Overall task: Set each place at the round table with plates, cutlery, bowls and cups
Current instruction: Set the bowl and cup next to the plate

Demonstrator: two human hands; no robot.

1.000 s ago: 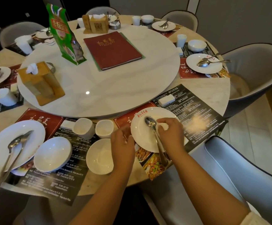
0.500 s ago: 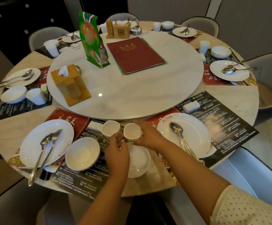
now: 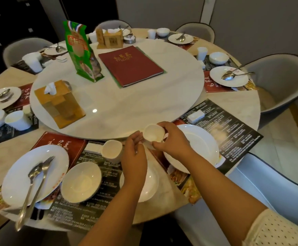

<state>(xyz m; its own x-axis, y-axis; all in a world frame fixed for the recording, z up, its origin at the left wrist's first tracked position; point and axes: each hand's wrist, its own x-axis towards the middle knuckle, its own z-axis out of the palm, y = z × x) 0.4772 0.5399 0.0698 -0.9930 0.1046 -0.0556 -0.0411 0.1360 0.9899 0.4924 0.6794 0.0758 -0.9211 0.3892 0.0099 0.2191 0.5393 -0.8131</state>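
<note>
At the lower left of the frame I see a finished place: a plate point(image 3: 35, 176) carrying a spoon and fork point(image 3: 36, 181), a bowl point(image 3: 81, 182) just beside it, and a cup point(image 3: 112, 150) standing above the bowl on the dark placemat point(image 3: 95, 206). Moving toward the centre, my left hand point(image 3: 134, 160) hovers over a second bowl point(image 3: 150, 183), which lies mostly hidden under it on the bare desk point(image 3: 162, 201); its fingers curl loosely toward the raised cup and I cannot tell whether they pinch anything. Just to the right, my right hand point(image 3: 171, 141) grips a second cup point(image 3: 153, 133), thumb and fingers wrapped round its wall, mouth tilted toward me, lifted above the desk near the lazy Susan's point(image 3: 144, 103) edge. Right of that sits the second plate point(image 3: 201, 144), partly covered by my wrist. To do this step well, I judge I should level the cup, carry it over the plate without clipping the rim, and set it upright on the right-hand placemat point(image 3: 233, 132), matching how the cups stand at the other places, then bring the stray bowl across.
</note>
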